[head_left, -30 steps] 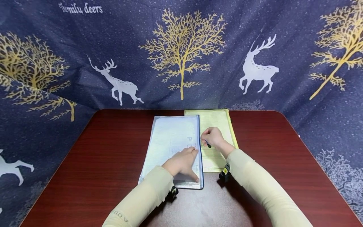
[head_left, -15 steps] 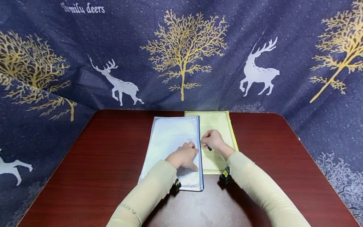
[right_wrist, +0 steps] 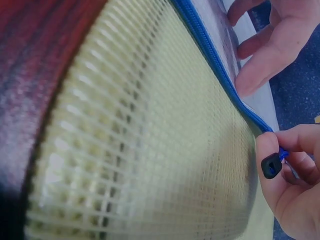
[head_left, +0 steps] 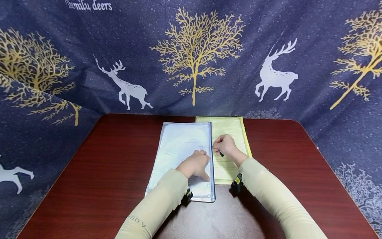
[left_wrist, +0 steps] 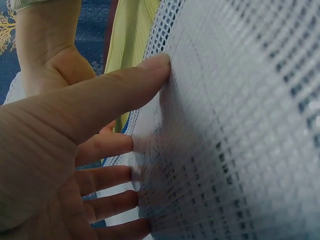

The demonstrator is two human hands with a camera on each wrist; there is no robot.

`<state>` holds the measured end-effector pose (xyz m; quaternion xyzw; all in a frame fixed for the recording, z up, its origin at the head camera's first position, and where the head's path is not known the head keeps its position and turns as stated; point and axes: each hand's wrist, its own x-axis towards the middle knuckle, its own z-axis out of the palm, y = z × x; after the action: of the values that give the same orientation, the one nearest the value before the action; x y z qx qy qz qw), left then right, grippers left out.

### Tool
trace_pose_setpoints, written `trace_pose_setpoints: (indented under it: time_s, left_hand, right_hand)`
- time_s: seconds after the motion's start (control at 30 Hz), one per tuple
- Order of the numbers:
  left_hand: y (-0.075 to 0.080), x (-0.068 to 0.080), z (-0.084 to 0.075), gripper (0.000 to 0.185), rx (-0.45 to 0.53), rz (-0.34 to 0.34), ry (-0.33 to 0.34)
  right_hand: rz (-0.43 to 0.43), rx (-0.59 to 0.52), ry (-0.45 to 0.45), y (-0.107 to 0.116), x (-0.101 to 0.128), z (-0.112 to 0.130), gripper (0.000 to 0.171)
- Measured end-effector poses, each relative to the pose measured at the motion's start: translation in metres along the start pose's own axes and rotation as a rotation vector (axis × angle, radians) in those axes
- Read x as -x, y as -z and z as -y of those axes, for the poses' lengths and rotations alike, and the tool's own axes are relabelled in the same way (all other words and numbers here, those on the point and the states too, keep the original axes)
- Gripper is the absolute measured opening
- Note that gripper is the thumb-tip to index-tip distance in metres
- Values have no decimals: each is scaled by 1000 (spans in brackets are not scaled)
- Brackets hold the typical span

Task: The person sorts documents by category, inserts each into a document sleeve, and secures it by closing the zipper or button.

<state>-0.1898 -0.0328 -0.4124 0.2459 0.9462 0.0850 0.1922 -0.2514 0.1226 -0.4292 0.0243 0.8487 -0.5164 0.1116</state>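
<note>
left hand (head_left: 195, 164): lies flat on the white mesh pouch (head_left: 182, 156), fingers straight and spread, thumb out toward the zipper edge; no curl, grip wide. Judged: it pins the pouch so it does not slide.
left hand, wrist view: fingertips (left_wrist: 125, 145) and thumb press straight onto the mesh.
right hand (head_left: 225, 146): grip narrow, thumb and fingers pinch the black zipper pull (right_wrist: 270, 165) at the pouch's right edge, about halfway along it.
zipper (right_wrist: 220, 75): blue woven tape, runs the full right side of the white pouch; how far it is open I cannot tell.
white mesh pouch, where: mid-desk, long side running away from the person, near end just in front of the left sleeve.
white mesh pouch, material: translucent plastic with a grid weave, flat rectangle, printed sheets show faintly inside.
yellow mesh pouch (head_left: 231, 132): same grid weave, pale yellow, flat; lies just right of the white one, its left edge tucked under the zipper side. The right hand hovers over it.
desk (head_left: 119, 172): dark red wood grain, glossy, rounded corners.
backdrop (head_left: 191, 56): navy cloth, gold trees and white deer, creased.
sleeves (head_left: 268, 192): pale beige knit, both arms.
</note>
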Motion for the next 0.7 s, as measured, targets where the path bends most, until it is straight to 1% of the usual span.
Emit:
trace_pose_setpoints:
  time_s: [0.17, 0.53, 0.7]
  left_hand:
    - [0, 0, -1, 85, 15, 23, 13]
    - [0, -1, 1, 87, 12, 19, 11]
    - [0, 3, 2, 85, 10, 16, 7]
  right_hand:
    - [-13, 14, 2, 3, -1, 2, 5]
    - [-32, 6, 18, 4, -6, 4, 7]
    - [-40, -45, 14, 2, -8, 4, 8]
